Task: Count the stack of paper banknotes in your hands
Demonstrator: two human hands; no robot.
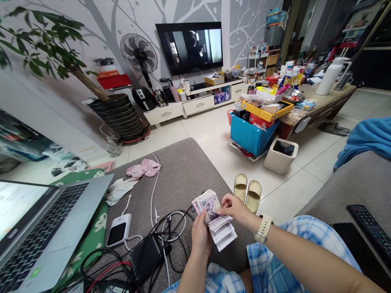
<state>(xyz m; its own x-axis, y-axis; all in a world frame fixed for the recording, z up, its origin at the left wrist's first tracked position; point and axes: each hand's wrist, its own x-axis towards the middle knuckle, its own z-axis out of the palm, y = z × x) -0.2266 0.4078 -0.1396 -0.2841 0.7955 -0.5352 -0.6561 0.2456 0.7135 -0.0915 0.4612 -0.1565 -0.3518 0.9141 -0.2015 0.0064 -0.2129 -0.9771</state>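
Note:
My left hand [200, 237] grips a fanned stack of paper banknotes [210, 213] from below, over my lap. The top note is a purple-toned one printed with a 5, and paler notes hang loose below it. My right hand [233, 206] comes in from the right, fingers pinched on the stack's right edge. A white-strapped watch [263, 229] sits on my right wrist. Checked blue pyjama shorts [269, 252] cover my legs beneath both hands.
Below my left hand lie tangled black cables [166, 240], with a black charger [146, 257] and a white power bank [119, 230] on the grey sofa [180, 175]. A laptop [42, 224] stands at left. A TV remote [371, 230] and phone [348, 240] lie at right.

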